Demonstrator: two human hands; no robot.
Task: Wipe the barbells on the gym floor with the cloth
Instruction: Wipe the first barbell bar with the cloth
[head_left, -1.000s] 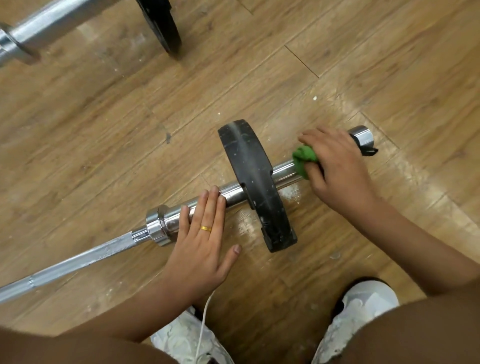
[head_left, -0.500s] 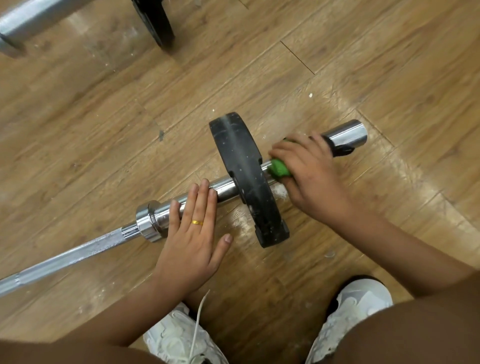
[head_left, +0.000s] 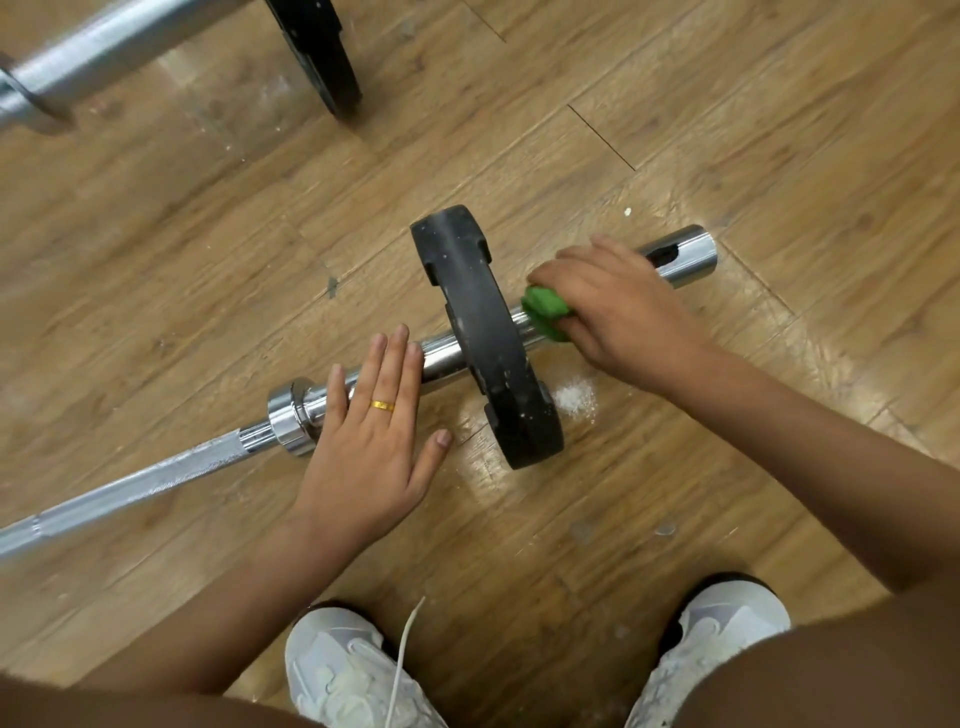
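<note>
Head: R hand (head_left: 618, 306), cloth (head_left: 543, 309) slid toward plate (head_left: 483, 332); L hand (head_left: 374, 431) unmoved.

On my feed I see a plain gold ring (head_left: 383, 405) on the ring finger of the left hand (head_left: 371, 452), short unpainted nails, bare forearms, and pale grey-white trainers, the left shoe (head_left: 340, 673) with a thin white cord (head_left: 403, 657) hanging over it, the right shoe (head_left: 722, 629) dark at the collar.

Bright, even indoor light; glare patches on the glossy floor (head_left: 498, 467), wide-angle bending at the edges.
</note>
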